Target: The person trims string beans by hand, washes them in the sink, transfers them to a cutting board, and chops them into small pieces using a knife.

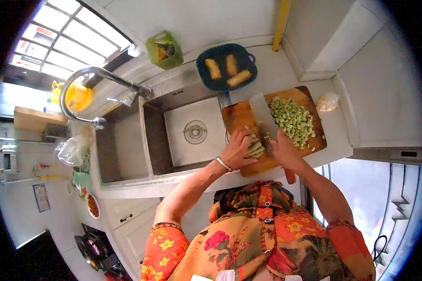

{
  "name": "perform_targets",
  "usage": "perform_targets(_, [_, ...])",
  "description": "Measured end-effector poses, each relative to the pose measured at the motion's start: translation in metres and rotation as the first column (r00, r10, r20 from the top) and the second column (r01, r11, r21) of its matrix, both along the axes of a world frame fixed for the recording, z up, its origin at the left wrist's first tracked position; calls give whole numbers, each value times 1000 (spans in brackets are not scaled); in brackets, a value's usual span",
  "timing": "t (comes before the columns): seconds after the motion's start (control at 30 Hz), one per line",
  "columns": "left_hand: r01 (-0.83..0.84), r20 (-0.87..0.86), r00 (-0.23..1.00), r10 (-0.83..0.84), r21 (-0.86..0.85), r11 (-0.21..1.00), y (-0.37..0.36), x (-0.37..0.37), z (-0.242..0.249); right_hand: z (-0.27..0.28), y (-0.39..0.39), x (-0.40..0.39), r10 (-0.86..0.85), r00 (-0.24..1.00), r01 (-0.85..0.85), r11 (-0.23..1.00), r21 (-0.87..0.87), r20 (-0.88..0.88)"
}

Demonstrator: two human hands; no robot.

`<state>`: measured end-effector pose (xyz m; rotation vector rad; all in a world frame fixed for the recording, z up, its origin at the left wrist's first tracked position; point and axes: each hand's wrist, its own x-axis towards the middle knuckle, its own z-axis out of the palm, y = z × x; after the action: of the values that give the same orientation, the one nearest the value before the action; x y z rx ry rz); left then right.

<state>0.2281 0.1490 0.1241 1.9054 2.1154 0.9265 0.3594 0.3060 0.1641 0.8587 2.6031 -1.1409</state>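
A wooden cutting board (237, 114) lies on the counter at the sink's right edge. My left hand (235, 151), with a bracelet at its wrist, is closed over pale green vegetable strips (255, 149) and presses them to the board. In my right hand (285, 151) is a cleaver (262, 112); its wide blade stands just right of the strips, and the handle's end sticks out below my hand. Diced green vegetable (291, 121) is heaped on the board right of the blade. My fingertips are partly hidden.
A double steel sink (157, 140) with a curved faucet (86, 70) is on the left. Behind the board stands a dark blue basket (220, 70) holding several yellowish pieces. A green plastic bag (171, 58) sits behind the sink, and a small clear bag (328, 101) lies right of the board.
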Motion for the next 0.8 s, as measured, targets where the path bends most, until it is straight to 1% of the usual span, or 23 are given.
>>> perform_targets(0.07, [-7, 73, 997, 4, 36, 999, 1, -1, -6, -6, 5, 5, -33, 999, 33, 999, 5, -43])
perform_targets(0.13, [-17, 60, 998, 15, 25, 1000, 3, 3, -7, 7, 8, 7, -86, 995, 77, 988, -131, -59])
perform_targets(0.17, [-25, 49, 998, 25, 17, 1000, 4, 5, -8, 7, 11, 10, -84, 995, 75, 988, -138, -61])
perform_targets(0.23, [-39, 39, 999, 38, 24, 999, 12, 11, -9, 7, 17, 14, -17, 992, 25, 998, 57, -127])
perform_targets(0.37, [-73, 39, 997, 70, 63, 995, 24, 14, -9, 26, 28, 22, -30, 990, 38, 998, 57, -140])
perform_targets(0.43, [-85, 61, 995, 82, 58, 995, 24, 15, -7, 42, 29, 26, 34, 999, -35, 998, 60, 18])
perform_targets(0.47, [-92, 80, 993, 87, 58, 994, 24, 15, -6, 51, 27, 27, 37, 999, -38, 997, 61, 18])
perform_targets(0.5, [-94, 82, 993, 89, 63, 994, 23, 15, -5, 60, 23, 29, 85, 993, -90, 994, 55, 77])
perform_targets(0.53, [-115, 129, 986, 107, 55, 992, 21, 15, -4, 64, 20, 30, 134, 981, -142, 989, 49, 137])
perform_targets(0.6, [-139, 180, 975, 127, 53, 989, 20, 15, 0, 65, 16, 33, 162, 975, -174, 982, 70, 153])
perform_targets(0.63, [-166, 128, 979, 157, 64, 984, 19, 15, 7, 66, 13, 33, 185, 969, -201, 976, 84, 165])
perform_targets(0.7, [-189, 81, 980, 183, 80, 979, 17, 11, 9, 67, 11, 31, 203, 964, -221, 971, 91, 174])
perform_targets(0.77, [-136, 93, 988, 123, 144, 980, 14, 5, 3, 63, 9, 27, 214, 959, -234, 968, 94, 188])
perform_targets(0.8, [-132, 103, 988, 117, 146, 980, 12, 4, 0, 58, 9, 25, 242, 947, -268, 957, 110, 210])
